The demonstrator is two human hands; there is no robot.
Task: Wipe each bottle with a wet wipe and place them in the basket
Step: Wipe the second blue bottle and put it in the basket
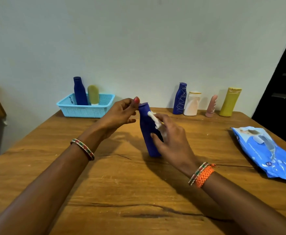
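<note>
1. Head view, work zone: the bottle (148, 133) stands on the table (105, 184) at centre, leaning slightly, its base on the wood. Standing it there lets the table carry its weight, so neither hand needs a full grip.
2. Left hand (120, 114): at 10 o'clock from the bottle, fingers loosely curled. Thumb and forefinger meet at the cap edge, probably to steady the top against wiping pressure. Whether they actually pinch the cap cannot be told.
3. Right hand (171, 138): at 3 o'clock from the bottle, fingers spread and only slightly bent. They press the wipe (153, 118) against the bottle's side, thumb on the front face. The wipe lies bunched along the upper body.
4. Basket (86, 106): at 10 o'clock, by the wall, holding a blue bottle (80, 92) and a yellow bottle (93, 95), both upright. Judged done.
5. Four bottles (206, 102) stand in a row at 1 o'clock, apart from the basket. Judged pending.
6. Wipe pack (268, 150): flat at 3 o'clock, near the right hand for resupply.
</note>
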